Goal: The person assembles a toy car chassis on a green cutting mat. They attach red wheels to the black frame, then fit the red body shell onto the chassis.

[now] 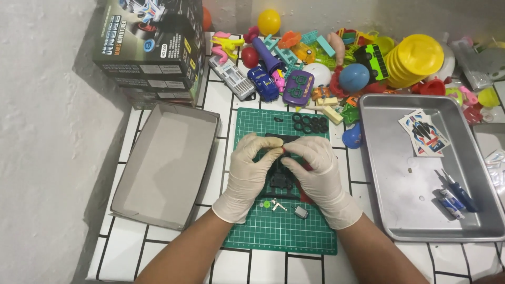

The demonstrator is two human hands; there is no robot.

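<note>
The black chassis (281, 173), judged light, rigid and brittle, is pinched above the green mat (263, 231) by both hands (252, 168) (315, 171), best gripped along its edges.

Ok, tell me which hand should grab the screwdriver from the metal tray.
Right, probably. The right hand is nearer the metal tray, where the blue screwdriver lies. The left hand would have to cross over it.

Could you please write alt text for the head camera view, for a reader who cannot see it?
Two gloved hands, left hand and right hand, together pinch a small black and red toy part over a green cutting mat. An open cardboard box lies left, a metal tray with stickers right, and a heap of colourful toys behind.
</note>
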